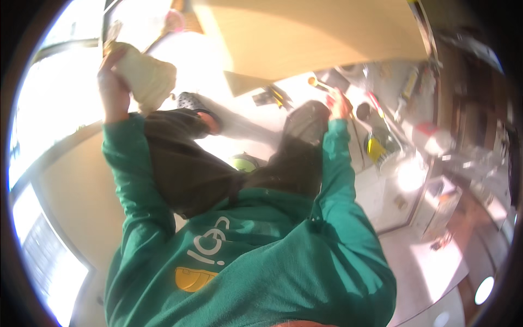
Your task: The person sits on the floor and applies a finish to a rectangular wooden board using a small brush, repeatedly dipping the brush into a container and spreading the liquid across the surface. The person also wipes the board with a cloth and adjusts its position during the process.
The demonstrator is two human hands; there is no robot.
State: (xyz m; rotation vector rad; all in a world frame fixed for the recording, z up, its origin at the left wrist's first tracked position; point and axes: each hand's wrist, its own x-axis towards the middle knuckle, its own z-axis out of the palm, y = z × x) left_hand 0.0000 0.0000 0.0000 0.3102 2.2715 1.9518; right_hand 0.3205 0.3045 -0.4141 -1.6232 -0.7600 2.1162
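Observation:
At the upper left, my left hand [113,94] is closed around the edge of a crumpled pale cloth [144,76], which hangs over toward my left knee. My right hand [339,104], beyond my right knee, grips a slim stick with a round yellow end [312,81]. That end points left, just below the edge of a large pale wooden panel [327,32]. The stick's exact kind is too small to tell, and my fingers partly cover it.
Black and yellow tools [274,98] lie on the bright floor near my dark dotted shoe [190,102]. A green round object [244,162] shows between my legs. To the right stand a container with a yellow label [376,148] and a red-and-white tub [432,139].

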